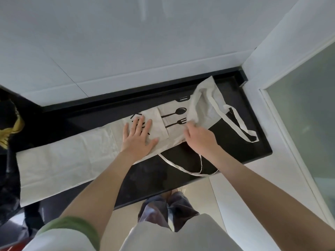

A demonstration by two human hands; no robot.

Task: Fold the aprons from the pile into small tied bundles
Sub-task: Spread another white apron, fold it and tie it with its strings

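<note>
**One apron on the counter, both hands on it**

- Item 1 – apron (72, 156): pale cloth, laid out long across the black counter (244, 147), running from 8 o'clock up towards 2 o'clock in your view. The 8 o'clock end lies flat and creased. The 2 o'clock end is lifted and bunched.
- Item 2 – print (175, 116): a black spoon and fork on the cloth at about 1 o'clock, between your two hands.
- Item 3 – your left hand (138, 136): released, palm down, fingers spread and straight. It presses flat on the middle of the apron, just left of the print.
- Item 4 – your right hand (197, 136): fingers curled, grasping a fold of the raised end of the apron at about 2 o'clock.
- Item 5 – tie (183, 168): a thin pale strap trailing off the apron's near edge, looping over bare counter at 5 o'clock, under your right forearm.
- Item 6 – loop (243, 127): a wider pale strap hanging off the lifted end, resting on the counter at 3 o'clock.
- Item 7 – wall (126, 51): light tiles behind the counter, 12 o'clock.
- Item 8 – heap (9, 127): dark, with a yellow patch, at 9 o'clock, beside the apron's far end. What it is cannot be told.
</note>
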